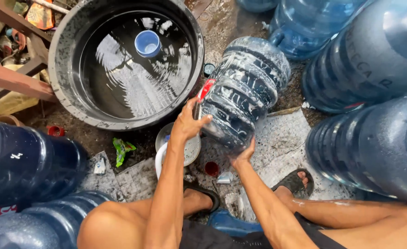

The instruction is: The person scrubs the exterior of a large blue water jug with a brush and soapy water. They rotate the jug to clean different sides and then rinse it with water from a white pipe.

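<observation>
A big blue water jug (247,87), wet and streaked with foam, is held tilted above the ground in front of me. My left hand (188,121) grips its near left side beside a red label. My right hand (244,154) supports the jug's near end from below. The jug's far end points toward the upper right. Just to its left stands a large round dark tub (63,55) full of rippling water, with a small blue cup (147,43) floating in it.
Several more big blue jugs crowd the right side (374,147) and the lower left (23,161). A white bowl (187,150), a small red cap (211,168) and a green wrapper (122,150) lie on the wet ground. My sandalled feet (295,182) rest near them.
</observation>
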